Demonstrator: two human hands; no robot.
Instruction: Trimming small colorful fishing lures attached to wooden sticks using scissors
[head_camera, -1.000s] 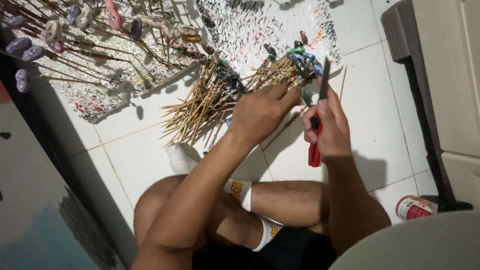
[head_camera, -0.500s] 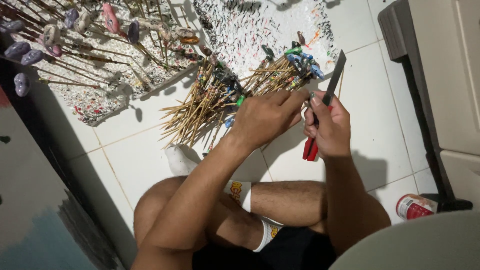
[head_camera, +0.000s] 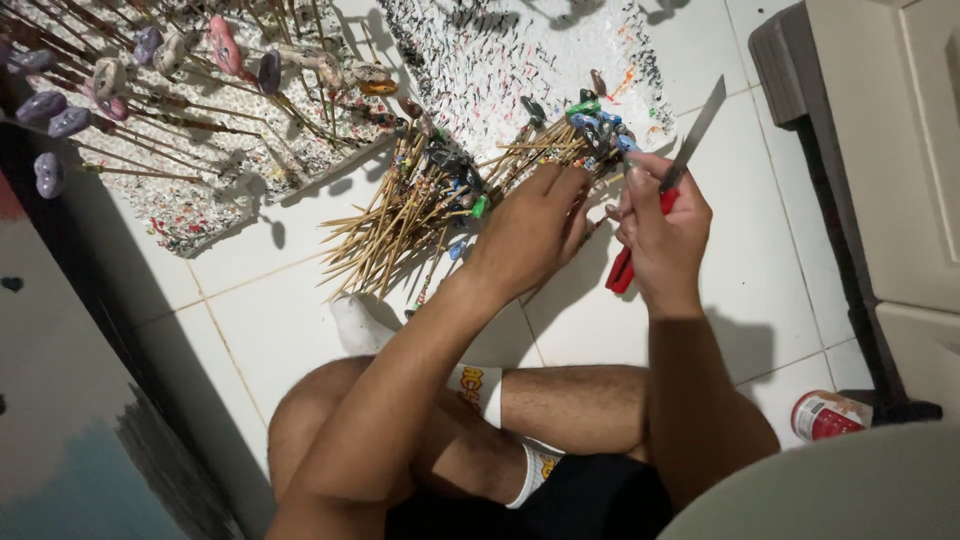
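White foam boards (head_camera: 500, 60) studded with painted charms on sticks (head_camera: 120, 90), a red-labelled can (head_camera: 828, 415), white floor tiles (head_camera: 780, 250)

One head cam only, looks steep down from above, close to the hands and crossed legs, over the white tile floor (head_camera: 760, 270). No 2nd view to share.

Bare arms and legs, white socks (head_camera: 478, 388), black shorts (head_camera: 570, 505).
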